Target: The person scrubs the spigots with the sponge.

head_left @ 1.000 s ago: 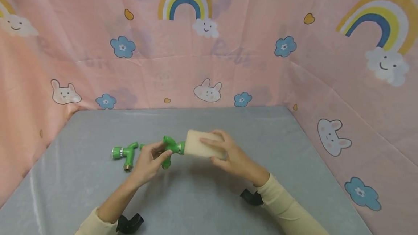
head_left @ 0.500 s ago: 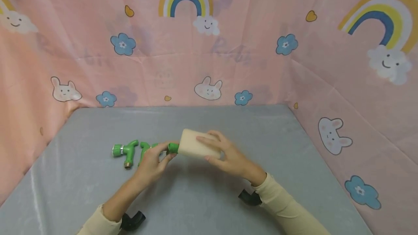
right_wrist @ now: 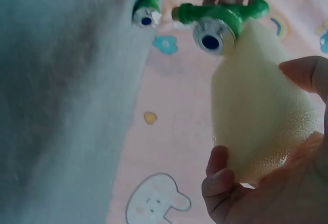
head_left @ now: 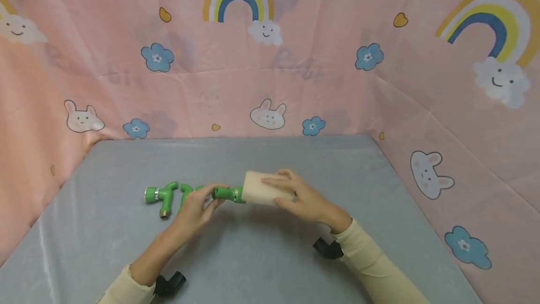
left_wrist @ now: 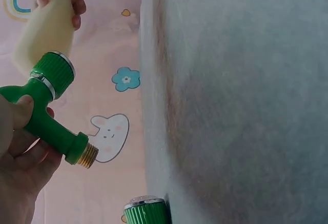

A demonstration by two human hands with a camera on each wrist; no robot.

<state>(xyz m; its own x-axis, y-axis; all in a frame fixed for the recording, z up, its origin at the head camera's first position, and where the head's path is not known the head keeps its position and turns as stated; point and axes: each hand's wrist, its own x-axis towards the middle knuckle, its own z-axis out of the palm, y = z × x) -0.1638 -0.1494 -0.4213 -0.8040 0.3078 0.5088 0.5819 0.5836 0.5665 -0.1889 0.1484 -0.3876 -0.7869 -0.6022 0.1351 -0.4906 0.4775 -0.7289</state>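
My left hand (head_left: 197, 204) grips a green plastic tap (head_left: 225, 193) by its body (left_wrist: 43, 124), held above the grey table (head_left: 253, 257). The tap's silver-ringed end (right_wrist: 212, 34) touches a cream sponge (head_left: 263, 193), which my right hand (head_left: 301, 197) holds between fingers and thumb (right_wrist: 256, 126). A brass threaded spout (left_wrist: 88, 155) points away from the sponge. A second green tap (head_left: 162, 197) lies on the table left of my left hand, its cap (left_wrist: 146, 212) showing in the left wrist view.
Pink cloth walls with rainbows and rabbits (head_left: 267, 116) close in the table on the left, back and right. Black wrist-camera mounts (head_left: 168, 284) (head_left: 326, 249) sit under both sleeves.
The held tap has been turned and lowered in my left hand, and the sponge has shifted slightly right and down against its ringed end.
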